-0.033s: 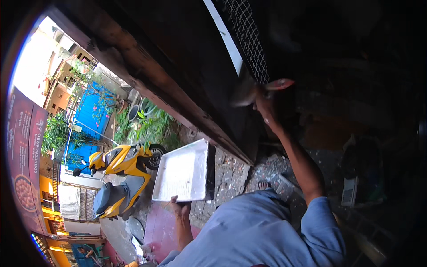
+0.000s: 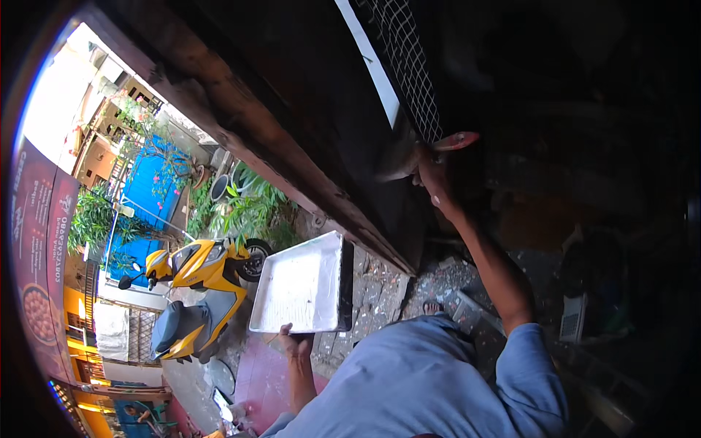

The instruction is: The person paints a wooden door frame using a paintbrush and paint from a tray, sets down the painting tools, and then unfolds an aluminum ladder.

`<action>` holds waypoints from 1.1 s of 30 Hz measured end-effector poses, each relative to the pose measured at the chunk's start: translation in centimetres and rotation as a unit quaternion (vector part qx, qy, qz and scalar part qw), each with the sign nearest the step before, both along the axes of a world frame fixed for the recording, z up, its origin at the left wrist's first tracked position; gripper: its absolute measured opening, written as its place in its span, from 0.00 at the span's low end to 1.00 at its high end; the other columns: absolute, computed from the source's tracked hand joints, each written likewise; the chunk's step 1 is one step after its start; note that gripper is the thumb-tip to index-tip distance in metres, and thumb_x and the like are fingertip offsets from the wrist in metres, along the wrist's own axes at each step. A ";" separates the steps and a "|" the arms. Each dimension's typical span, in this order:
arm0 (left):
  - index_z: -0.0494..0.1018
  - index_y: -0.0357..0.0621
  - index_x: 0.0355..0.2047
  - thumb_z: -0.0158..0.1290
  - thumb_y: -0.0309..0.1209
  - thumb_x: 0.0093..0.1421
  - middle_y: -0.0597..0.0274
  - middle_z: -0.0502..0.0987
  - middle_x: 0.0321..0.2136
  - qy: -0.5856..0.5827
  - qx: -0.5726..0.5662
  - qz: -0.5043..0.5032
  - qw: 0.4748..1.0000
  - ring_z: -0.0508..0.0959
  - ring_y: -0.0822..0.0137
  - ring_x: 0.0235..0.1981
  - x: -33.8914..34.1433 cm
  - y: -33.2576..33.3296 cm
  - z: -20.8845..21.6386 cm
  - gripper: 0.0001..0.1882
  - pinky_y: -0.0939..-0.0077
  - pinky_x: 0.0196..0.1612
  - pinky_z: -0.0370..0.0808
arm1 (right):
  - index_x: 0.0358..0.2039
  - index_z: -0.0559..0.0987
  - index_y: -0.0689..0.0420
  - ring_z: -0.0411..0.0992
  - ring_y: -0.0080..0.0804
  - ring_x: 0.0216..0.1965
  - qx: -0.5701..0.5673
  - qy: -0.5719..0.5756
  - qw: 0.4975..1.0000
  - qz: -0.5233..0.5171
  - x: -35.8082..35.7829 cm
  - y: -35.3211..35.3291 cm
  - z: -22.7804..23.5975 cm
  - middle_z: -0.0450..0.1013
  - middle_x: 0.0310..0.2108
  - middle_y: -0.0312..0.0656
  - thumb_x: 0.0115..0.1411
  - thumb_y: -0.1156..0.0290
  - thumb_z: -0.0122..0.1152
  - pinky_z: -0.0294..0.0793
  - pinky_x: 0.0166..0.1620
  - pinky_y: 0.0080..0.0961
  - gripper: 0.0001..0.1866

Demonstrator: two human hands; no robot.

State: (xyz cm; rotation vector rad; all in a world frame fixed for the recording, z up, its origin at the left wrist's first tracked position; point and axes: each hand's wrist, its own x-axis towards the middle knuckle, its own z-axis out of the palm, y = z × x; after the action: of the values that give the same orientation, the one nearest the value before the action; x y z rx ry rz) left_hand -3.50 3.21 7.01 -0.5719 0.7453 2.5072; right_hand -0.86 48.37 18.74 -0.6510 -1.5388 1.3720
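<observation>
My left hand (image 2: 294,341) grips the near edge of a white paint tray (image 2: 298,286). The tray is rectangular, with a ribbed stretch near my fingers and a dark outer side. Up at the right, my right hand (image 2: 432,174) is closed round a wide paintbrush (image 2: 458,140) with a red-tipped handle. Its bristle end is blurred and points left, against or close to a dark panel (image 2: 365,157); contact is hard to tell in the shade. A pale strip (image 2: 369,62) and wire mesh (image 2: 409,69) run above the brush.
A brown wooden beam (image 2: 241,102) slants between me and the street. Beyond the tray stands a yellow scooter (image 2: 204,276), with plants (image 2: 252,208) and a blue gate (image 2: 150,190) behind. Paint-specked paving (image 2: 376,292) lies below. Dim clutter, including a white grille-like piece (image 2: 573,317), is at right.
My right hand and the brush have shifted very slightly, with the handle a little lower and further left. The tray stays in my left hand, almost unmoved.
</observation>
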 end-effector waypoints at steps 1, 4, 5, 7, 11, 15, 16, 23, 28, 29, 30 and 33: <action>0.57 0.41 0.49 0.44 0.28 0.36 0.53 0.62 0.48 0.008 -0.005 -0.006 1.000 0.62 0.54 0.50 0.2 -0.3 0.1 0.34 0.55 0.52 0.56 | 0.21 0.70 0.58 0.60 0.19 0.07 -0.081 0.048 0.994 0.062 -0.3 -0.6 1.6 0.66 0.14 0.34 0.51 0.69 0.53 0.57 0.10 0.16 0.07; 0.59 0.40 0.48 0.44 0.28 0.36 0.54 0.64 0.47 0.015 -0.004 -0.004 1.000 0.63 0.54 0.48 0.3 -1.4 -0.6 0.32 0.56 0.52 0.57 | 0.17 0.68 0.57 0.59 0.19 0.07 -0.147 0.137 0.966 0.160 -0.6 -1.2 9.7 0.61 0.09 0.32 0.50 0.73 0.52 0.56 0.10 0.16 0.07; 0.60 0.40 0.47 0.44 0.28 0.36 0.54 0.64 0.46 0.010 -0.006 0.001 1.000 0.63 0.54 0.48 0.2 -1.5 -0.8 0.32 0.56 0.52 0.57 | 0.16 0.67 0.57 0.59 0.19 0.08 -0.128 0.168 0.963 0.165 -0.9 -0.6 12.8 0.60 0.08 0.32 0.50 0.74 0.50 0.56 0.10 0.16 0.08; 0.60 0.40 0.47 0.44 0.27 0.36 0.54 0.65 0.46 0.014 0.005 0.009 1.000 0.64 0.54 0.48 0.5 -1.5 -0.6 0.31 0.56 0.51 0.57 | 0.17 0.67 0.57 0.59 0.18 0.08 -0.049 0.197 0.955 0.214 -2.0 0.9 18.3 0.63 0.12 0.33 0.50 0.71 0.49 0.54 0.10 0.14 0.08; 0.60 0.41 0.47 0.44 0.27 0.36 0.55 0.65 0.45 0.011 0.021 -0.007 1.000 0.64 0.54 0.47 0.0 -0.7 -0.5 0.31 0.56 0.51 0.58 | 0.19 0.69 0.59 0.62 0.20 0.13 0.477 0.334 0.813 0.020 -4.0 4.6 23.9 0.65 0.12 0.35 0.53 0.68 0.45 0.59 0.16 0.20 0.11; 0.60 0.41 0.47 0.44 0.27 0.35 0.55 0.65 0.46 0.011 0.027 0.004 1.000 0.64 0.54 0.48 -0.1 -0.9 -0.4 0.32 0.56 0.51 0.57 | 0.19 0.69 0.59 0.63 0.21 0.15 -0.064 0.283 0.935 0.201 -3.4 2.4 21.7 0.65 0.13 0.35 0.55 0.67 0.43 0.61 0.18 0.20 0.12; 0.60 0.41 0.47 0.44 0.27 0.36 0.55 0.65 0.46 0.015 0.023 0.005 1.000 0.64 0.54 0.48 0.0 -0.8 -0.3 0.32 0.56 0.51 0.57 | 0.20 0.69 0.59 0.64 0.21 0.15 -0.044 0.243 0.950 0.191 -3.4 2.2 18.2 0.65 0.13 0.35 0.57 0.65 0.42 0.62 0.18 0.20 0.13; 0.59 0.41 0.48 0.43 0.26 0.36 0.54 0.64 0.47 -0.002 0.014 0.002 1.000 0.63 0.54 0.48 -0.2 -1.4 -0.6 0.33 0.56 0.51 0.57 | 0.19 0.70 0.57 0.57 0.17 0.07 -0.143 0.044 0.972 0.181 0.5 1.1 10.9 0.62 0.11 0.32 0.54 0.66 0.45 0.52 0.09 0.14 0.11; 0.57 0.40 0.49 0.44 0.30 0.36 0.52 0.62 0.48 0.043 0.025 -0.007 0.999 0.62 0.52 0.49 -0.8 -2.0 -2.7 0.34 0.52 0.51 0.56 | 0.14 0.64 0.54 0.53 0.16 0.06 -0.107 0.104 0.965 0.215 -3.8 3.4 21.5 0.59 0.09 0.31 0.54 0.69 0.42 0.47 0.08 0.13 0.13; 0.57 0.40 0.49 0.44 0.30 0.36 0.52 0.62 0.48 0.053 0.026 -0.018 0.998 0.62 0.52 0.49 -0.8 -1.8 -2.8 0.34 0.52 0.51 0.56 | 0.14 0.63 0.53 0.52 0.16 0.06 -0.050 0.128 0.957 0.254 -4.4 5.1 24.2 0.56 0.08 0.30 0.54 0.71 0.41 0.47 0.08 0.13 0.12; 0.57 0.40 0.49 0.44 0.30 0.36 0.52 0.63 0.47 0.056 0.034 -0.019 0.998 0.63 0.52 0.48 -0.3 -1.1 -1.6 0.34 0.52 0.51 0.57 | 0.14 0.63 0.53 0.53 0.15 0.07 -0.053 0.196 0.946 0.252 -3.8 4.6 27.3 0.57 0.09 0.30 0.53 0.72 0.41 0.48 0.09 0.12 0.11; 0.58 0.40 0.49 0.44 0.30 0.34 0.53 0.63 0.47 0.066 0.032 -0.009 0.997 0.63 0.52 0.48 0.5 -0.4 -0.2 0.34 0.53 0.51 0.57 | 0.16 0.66 0.55 0.58 0.16 0.10 -0.077 0.328 0.909 0.243 -2.1 1.8 35.6 0.60 0.10 0.33 0.52 0.70 0.45 0.53 0.11 0.12 0.09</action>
State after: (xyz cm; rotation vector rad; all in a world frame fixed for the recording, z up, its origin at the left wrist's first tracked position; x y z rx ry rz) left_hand -3.05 2.79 6.79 -0.3790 0.7105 2.5612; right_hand -2.92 50.14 54.32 0.1437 -1.0703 1.8549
